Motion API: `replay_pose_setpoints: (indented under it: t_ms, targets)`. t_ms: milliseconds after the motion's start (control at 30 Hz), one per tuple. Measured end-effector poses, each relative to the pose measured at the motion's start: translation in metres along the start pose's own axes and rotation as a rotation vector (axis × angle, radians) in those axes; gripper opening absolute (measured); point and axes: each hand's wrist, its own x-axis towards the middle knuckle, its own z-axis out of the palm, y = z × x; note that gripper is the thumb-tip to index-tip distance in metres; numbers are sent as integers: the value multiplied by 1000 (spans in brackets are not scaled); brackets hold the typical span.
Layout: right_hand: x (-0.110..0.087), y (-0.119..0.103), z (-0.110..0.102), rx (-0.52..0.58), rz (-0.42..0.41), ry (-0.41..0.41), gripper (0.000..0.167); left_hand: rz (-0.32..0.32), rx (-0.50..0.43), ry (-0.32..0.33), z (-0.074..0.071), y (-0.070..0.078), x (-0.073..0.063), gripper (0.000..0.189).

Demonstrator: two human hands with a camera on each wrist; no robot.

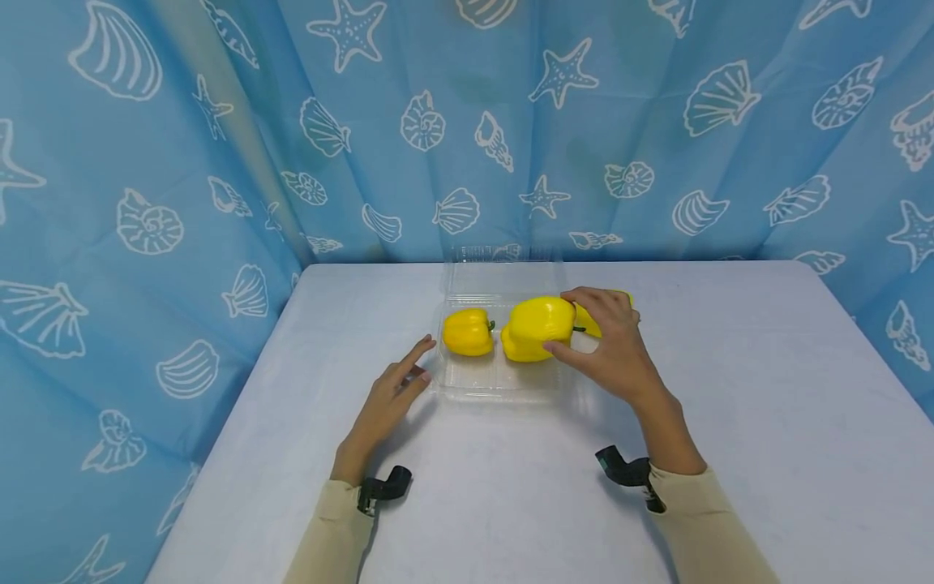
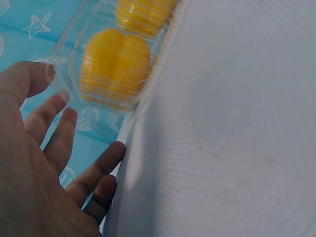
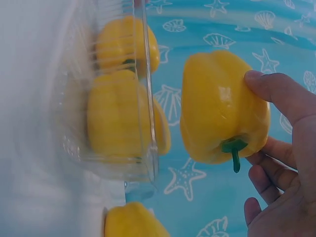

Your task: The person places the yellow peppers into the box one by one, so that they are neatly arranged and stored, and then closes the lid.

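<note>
My right hand [image 1: 619,350] grips a yellow bell pepper [image 1: 546,316] between thumb and fingers, its green stem toward the palm. It is held above a clear plastic clamshell container [image 1: 467,381], whose lid is folded back. Inside, one yellow bell pepper [image 1: 468,332] sits at the left. Another pepper [image 3: 116,116] lies in the container's right part, mostly covered by the held one in the head view. My left hand [image 1: 385,405] is beside the container's left end, fingers spread; in the left wrist view a fingertip [image 2: 42,79] appears at the clear rim.
One more yellow pepper [image 3: 132,222] lies outside the container to the right, partly behind my right hand in the head view. A white-covered table [image 1: 766,405] holds everything. A blue curtain [image 1: 642,130] with shell prints hangs behind and at the left.
</note>
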Motion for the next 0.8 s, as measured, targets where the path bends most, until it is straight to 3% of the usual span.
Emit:
replay_pose_setpoints:
  t_ms: [400,800]
  targets:
    - [0,-9,13,17,21,-51,67,7,-4,0,0,-1,0,52]
    - [-1,-19,29,52,-34,-77,65,-6,4,3,-1,1,0,53]
